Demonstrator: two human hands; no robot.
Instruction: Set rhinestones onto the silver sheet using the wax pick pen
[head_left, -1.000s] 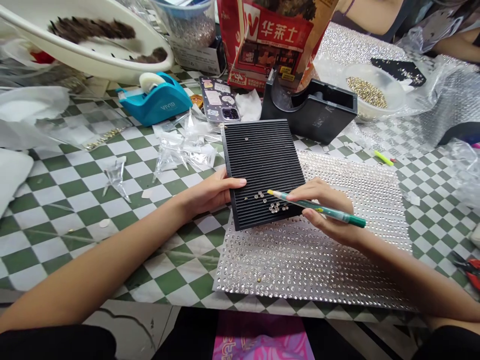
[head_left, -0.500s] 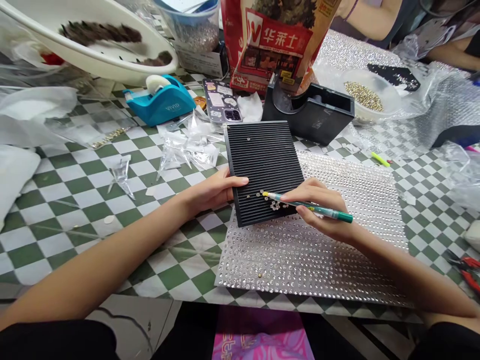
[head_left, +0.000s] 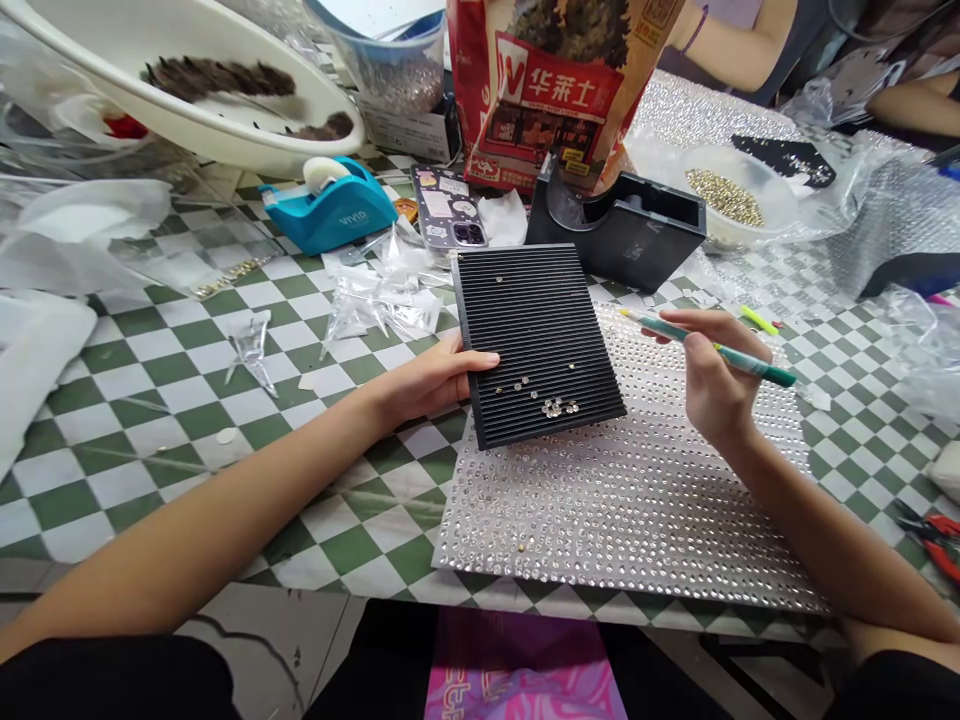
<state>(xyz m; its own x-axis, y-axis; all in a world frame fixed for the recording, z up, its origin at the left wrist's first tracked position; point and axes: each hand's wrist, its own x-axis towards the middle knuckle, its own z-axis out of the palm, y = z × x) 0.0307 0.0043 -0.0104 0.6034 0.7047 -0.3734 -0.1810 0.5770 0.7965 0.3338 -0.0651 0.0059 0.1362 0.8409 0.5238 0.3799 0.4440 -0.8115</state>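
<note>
My left hand grips a black ridged tray by its left edge, thumb on top. The tray is tilted above the table. Several small clear rhinestones lie in its grooves near the lower end, with a few more scattered higher up. Between the fingers of my right hand is a green pen-like stick with a yellow tip, which points left and is apart from the tray. Underneath lies a sheet covered with rows of rhinestones.
Behind the tray stand a black tape dispenser, a phone, a blue tape dispenser and a red paper bag. A bowl of gold beads sits at the back right. Red-handled pliers lie far right. Another person's arm shows beyond.
My right hand has lifted the stick away from the tray, up and to the right. The left hand and tray have barely moved.
</note>
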